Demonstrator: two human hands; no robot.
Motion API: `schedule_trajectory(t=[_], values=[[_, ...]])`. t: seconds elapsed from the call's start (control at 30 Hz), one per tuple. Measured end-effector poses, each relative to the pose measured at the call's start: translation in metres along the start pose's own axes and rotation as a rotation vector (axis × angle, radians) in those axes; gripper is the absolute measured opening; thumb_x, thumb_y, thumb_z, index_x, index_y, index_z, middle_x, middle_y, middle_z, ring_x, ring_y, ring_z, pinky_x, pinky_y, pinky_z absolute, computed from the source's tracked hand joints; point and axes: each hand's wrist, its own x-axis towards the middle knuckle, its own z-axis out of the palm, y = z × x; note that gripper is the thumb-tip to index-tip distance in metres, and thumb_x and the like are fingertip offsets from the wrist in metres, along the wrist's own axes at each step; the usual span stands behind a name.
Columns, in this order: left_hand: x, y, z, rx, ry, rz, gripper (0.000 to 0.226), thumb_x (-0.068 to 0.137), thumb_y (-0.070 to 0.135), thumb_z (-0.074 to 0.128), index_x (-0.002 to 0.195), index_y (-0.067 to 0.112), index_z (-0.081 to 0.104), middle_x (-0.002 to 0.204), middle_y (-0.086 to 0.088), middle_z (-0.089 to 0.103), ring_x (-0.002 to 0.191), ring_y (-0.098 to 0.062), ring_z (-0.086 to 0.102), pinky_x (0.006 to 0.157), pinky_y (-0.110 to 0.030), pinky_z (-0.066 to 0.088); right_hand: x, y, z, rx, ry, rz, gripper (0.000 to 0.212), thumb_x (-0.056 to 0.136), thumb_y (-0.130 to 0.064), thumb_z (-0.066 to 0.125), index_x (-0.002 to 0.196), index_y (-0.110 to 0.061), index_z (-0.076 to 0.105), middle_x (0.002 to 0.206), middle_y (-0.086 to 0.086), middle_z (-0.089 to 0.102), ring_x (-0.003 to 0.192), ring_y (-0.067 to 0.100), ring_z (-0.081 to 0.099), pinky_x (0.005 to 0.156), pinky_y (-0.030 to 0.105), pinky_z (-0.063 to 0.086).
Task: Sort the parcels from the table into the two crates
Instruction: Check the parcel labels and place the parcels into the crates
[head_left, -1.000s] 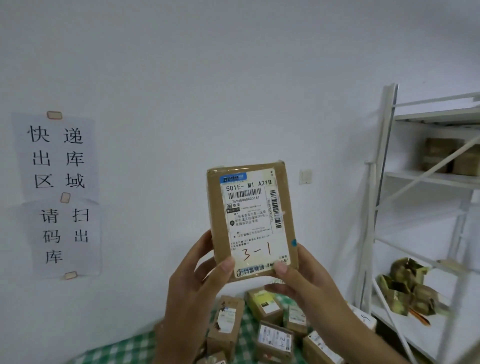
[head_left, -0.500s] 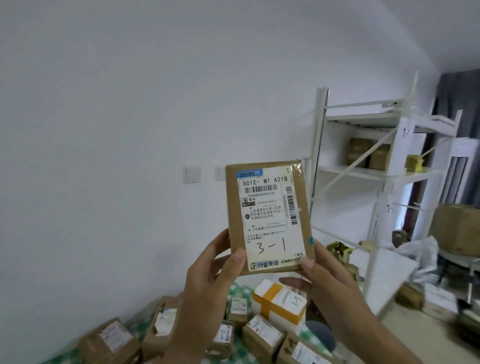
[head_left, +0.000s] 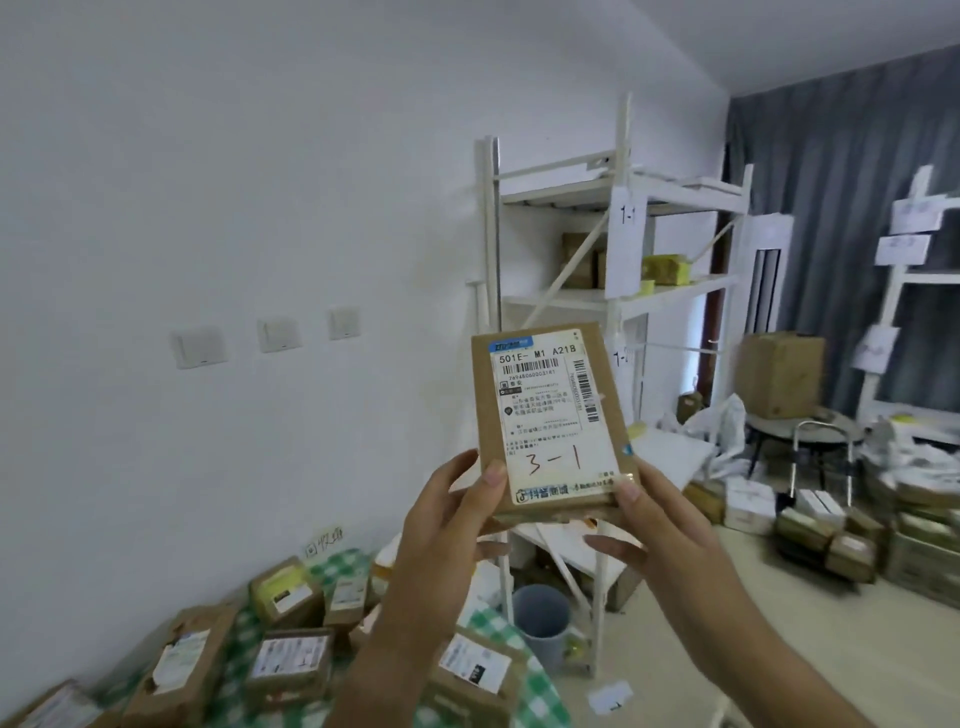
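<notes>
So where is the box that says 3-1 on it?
The 3-1 parcel is mid-picture, held up by the left hand and right hand, in front of the white shelf.

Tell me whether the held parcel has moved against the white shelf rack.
Yes. The parcel, formerly left of the rack, now overlaps its front posts, though the camera also turned right.

Your table (head_left: 337, 566) at frame bottom left: green-and-white checked cloth, crowded with brown cardboard parcels (head_left: 288, 662), each with white label, lying close together at mixed angles. White shelf rack (head_left: 618, 291) beyond table's far end: you see brown boxes (head_left: 576, 260) and yellow packet (head_left: 667, 267) on middle shelf. Floor (head_left: 753, 623) at right: grey bin (head_left: 540, 621) beside rack leg, more stacked boxes (head_left: 852, 540) further off.
</notes>
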Motion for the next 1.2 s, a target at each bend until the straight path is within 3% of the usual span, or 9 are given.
schedule_trajectory(t=[0.17,0.33,0.5,0.63,0.73,0.87,0.97,1.2], values=[[-0.002,-0.025,0.11,-0.035,-0.115,-0.131,0.077,0.062,0.069,0.068,0.125,0.024,0.064,0.102,0.005,0.08,0.087,-0.019,0.079,0.064,-0.027,0.061,-0.025,-0.003,-0.109,-0.037,0.153,0.051,0.061,0.072,-0.067,0.068,0.128,-0.042,0.065,0.119,-0.01,0.074,0.105,0.008,0.072,0.085,0.039,0.058],[-0.013,-0.059,0.203,-0.041,-0.266,-0.243,0.069,0.076,0.069,0.079,0.128,0.026,0.066,0.112,0.0,0.079,0.1,-0.029,0.075,0.069,-0.034,0.064,-0.067,-0.01,-0.205,-0.108,0.316,0.098,0.078,0.074,-0.072,0.07,0.141,-0.035,0.056,0.124,-0.01,0.072,0.114,0.012,0.069,0.094,0.045,0.058],[-0.026,-0.101,0.269,-0.043,-0.438,-0.332,0.085,0.061,0.081,0.077,0.129,0.031,0.066,0.117,0.004,0.077,0.104,-0.022,0.075,0.07,-0.032,0.061,-0.111,-0.008,-0.273,-0.138,0.448,0.163,0.074,0.075,-0.07,0.068,0.14,-0.035,0.057,0.122,-0.009,0.073,0.113,0.015,0.07,0.093,0.043,0.058],[-0.031,-0.132,0.306,-0.04,-0.532,-0.394,0.097,0.052,0.085,0.081,0.13,0.03,0.064,0.116,0.004,0.078,0.101,-0.022,0.077,0.069,-0.031,0.061,-0.139,0.001,-0.307,-0.172,0.498,0.226,0.078,0.075,-0.073,0.07,0.142,-0.036,0.054,0.12,-0.012,0.074,0.109,0.012,0.072,0.088,0.035,0.059],[-0.029,-0.155,0.328,-0.035,-0.598,-0.439,0.084,0.063,0.075,0.078,0.132,0.029,0.062,0.115,0.003,0.078,0.101,-0.023,0.077,0.072,-0.033,0.061,-0.15,0.014,-0.328,-0.193,0.556,0.282,0.08,0.076,-0.07,0.067,0.146,-0.036,0.05,0.123,-0.011,0.073,0.111,0.013,0.071,0.096,0.044,0.058],[-0.017,-0.192,0.353,-0.068,-0.658,-0.47,0.07,0.075,0.061,0.074,0.134,0.026,0.061,0.113,0.002,0.079,0.098,-0.021,0.077,0.074,-0.034,0.062,-0.151,0.034,-0.347,-0.209,0.637,0.344,0.09,0.068,-0.08,0.07,0.145,-0.04,0.049,0.123,-0.01,0.073,0.108,0.014,0.073,0.094,0.041,0.059],[0.0,-0.22,0.366,-0.088,-0.712,-0.479,0.069,0.078,0.06,0.072,0.137,0.028,0.055,0.112,0.002,0.079,0.101,-0.019,0.076,0.079,-0.036,0.059,-0.138,0.051,-0.361,-0.226,0.663,0.396,0.094,0.062,-0.084,0.071,0.144,-0.042,0.05,0.128,-0.011,0.071,0.114,0.015,0.07,0.101,0.047,0.055],[0.08,-0.274,0.382,-0.173,-0.755,-0.478,0.073,0.076,0.066,0.074,0.138,0.034,0.051,0.12,0.003,0.077,0.111,-0.017,0.073,0.078,-0.026,0.061,-0.048,0.083,-0.386,-0.274,0.656,0.457,0.071,0.08,-0.066,0.07,0.141,-0.037,0.052,0.124,-0.012,0.073,0.111,0.014,0.071,0.1,0.047,0.056]])
